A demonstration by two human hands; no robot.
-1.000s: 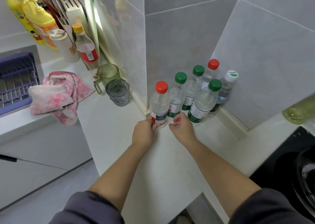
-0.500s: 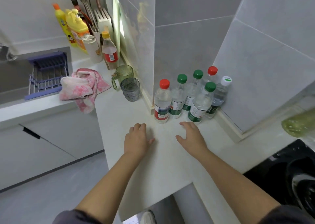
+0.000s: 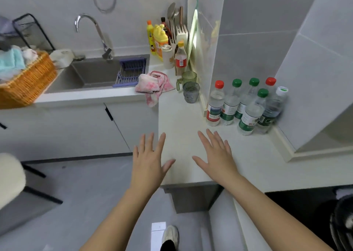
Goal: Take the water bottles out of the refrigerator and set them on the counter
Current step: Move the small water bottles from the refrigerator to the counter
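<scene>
Several clear water bottles (image 3: 246, 105) stand upright in a cluster in the corner of the white counter (image 3: 183, 121), against the tiled wall. Two have red caps, three green, one white. The nearest red-capped bottle (image 3: 214, 105) is at the cluster's left end. My left hand (image 3: 149, 159) hovers flat with fingers spread over the counter's left edge and holds nothing. My right hand (image 3: 215, 155) is spread the same way above the counter, well short of the bottles. No refrigerator is in view.
Two tumblers (image 3: 190, 87) and a pink cloth (image 3: 153, 83) lie on the counter behind my hands. Left of them are a sink (image 3: 91, 73) with a tap, a purple rack, detergent bottles and a wicker basket (image 3: 24, 82). A black stove (image 3: 315, 207) is at the right.
Both hands let go of the red-capped bottle's base, drew back toward me and spread flat. The view has pulled back and swung left, bringing in the sink and the floor.
</scene>
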